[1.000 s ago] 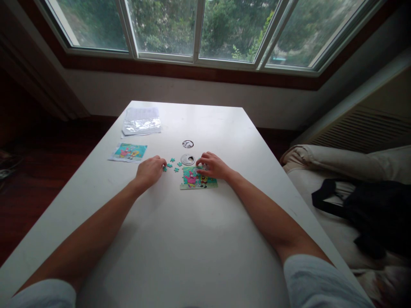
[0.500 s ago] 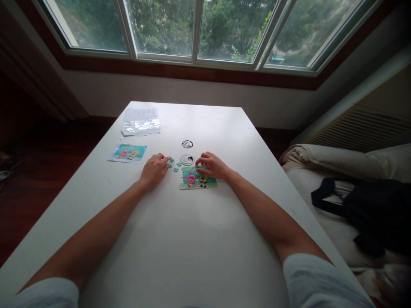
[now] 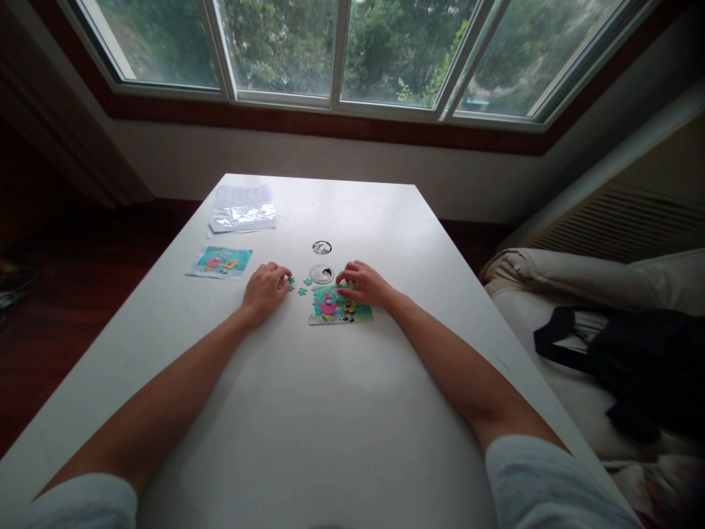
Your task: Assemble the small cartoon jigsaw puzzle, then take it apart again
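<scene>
A jigsaw puzzle point(image 3: 330, 307) with a pink and a yellow cartoon figure on teal lies on the white table, its left edge and upper part uneven. My right hand point(image 3: 364, 285) rests over its upper right part, fingers bent, thumb and forefinger apart with nothing visible between them. To the left, my left hand point(image 3: 266, 291) is closed in a pinch at a teal puzzle piece, mostly hidden by the fingertips. Close by these fingertips lies another teal piece point(image 3: 291, 283). Two further loose pieces, one upper point(image 3: 308, 281) and one lower point(image 3: 302, 292), sit between that hand and the puzzle.
Behind the puzzle, the table point(image 3: 308, 411) has a round metal-rimmed fitting point(image 3: 318, 275) and a round hole point(image 3: 322, 247). A picture card point(image 3: 221, 262) lies left, with papers in a clear plastic sleeve point(image 3: 243, 209) farther back. A sofa point(image 3: 515, 301) with dark cloth point(image 3: 650, 360) stands right.
My left fingers have curled in, and the teal piece that lay at their tips no longer shows on the table. My right hand and the puzzle have stayed put.
</scene>
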Tool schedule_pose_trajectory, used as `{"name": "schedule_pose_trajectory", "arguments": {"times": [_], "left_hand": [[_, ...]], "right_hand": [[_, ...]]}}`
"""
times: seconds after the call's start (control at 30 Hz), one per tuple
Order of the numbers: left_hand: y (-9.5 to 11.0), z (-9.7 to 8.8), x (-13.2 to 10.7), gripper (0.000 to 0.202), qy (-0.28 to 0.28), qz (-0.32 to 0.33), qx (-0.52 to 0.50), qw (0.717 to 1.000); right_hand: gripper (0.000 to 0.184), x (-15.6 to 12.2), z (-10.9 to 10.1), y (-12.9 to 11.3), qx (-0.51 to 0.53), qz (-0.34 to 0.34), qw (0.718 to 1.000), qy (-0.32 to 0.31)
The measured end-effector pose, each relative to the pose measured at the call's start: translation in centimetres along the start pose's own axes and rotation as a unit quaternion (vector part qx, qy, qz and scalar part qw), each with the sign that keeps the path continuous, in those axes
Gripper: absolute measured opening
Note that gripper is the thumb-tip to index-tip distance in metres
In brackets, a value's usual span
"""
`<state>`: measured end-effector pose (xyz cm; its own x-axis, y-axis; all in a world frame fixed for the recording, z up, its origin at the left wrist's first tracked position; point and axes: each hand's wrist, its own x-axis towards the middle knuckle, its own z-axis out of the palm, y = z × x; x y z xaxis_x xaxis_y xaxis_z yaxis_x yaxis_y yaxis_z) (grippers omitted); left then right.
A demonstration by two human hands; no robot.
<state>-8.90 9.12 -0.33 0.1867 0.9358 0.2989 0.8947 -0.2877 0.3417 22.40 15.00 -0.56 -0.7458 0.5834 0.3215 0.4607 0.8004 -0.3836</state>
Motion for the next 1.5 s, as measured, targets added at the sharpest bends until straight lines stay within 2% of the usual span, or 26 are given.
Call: {"name": "schedule_pose_trajectory", "arguments": {"times": [0.23,0.53,0.73,1.0,1.1,1.33,1.5], "left_hand": [[-0.2,-0.1,0.2,0.029,-0.015,-0.019,0.008,1.000],[1.4,-1.4,0.1,0.024,-0.030,-0.051,0.059,0.997],[0.2,-1.4,0.6,0.021,-0.052,-0.092,0.015,0.994],[-1.1,-1.5,1.3,0.017,-0.099,-0.105,-0.013,0.989],[-1.0,-1.5,1.3,0.016,-0.112,-0.109,-0.010,0.988],[-0.1,-1.9,0.9,0.014,-0.097,-0.122,-0.013,0.988],[0.5,-2.5,1.0,0.016,-0.107,-0.119,-0.060,0.985]], "right_hand": [[0.026,-0.1,0.0,0.0,0.004,0.001,1.000,0.001],[0.028,0.0,0.0,0.0,0.003,-0.003,1.000,0.005],[0.027,0.0,-0.2,-0.1,0.003,-0.004,1.000,0.005],[0.029,0.0,-0.1,-0.2,0.007,-0.007,1.000,0.007],[0.028,-0.1,-0.1,-0.2,0.005,-0.003,1.000,0.006],[0.026,-0.1,-0.1,-0.2,0.004,0.004,1.000,0.000],[0.028,0.0,0.2,-0.2,-0.008,0.002,1.000,0.000]]}}
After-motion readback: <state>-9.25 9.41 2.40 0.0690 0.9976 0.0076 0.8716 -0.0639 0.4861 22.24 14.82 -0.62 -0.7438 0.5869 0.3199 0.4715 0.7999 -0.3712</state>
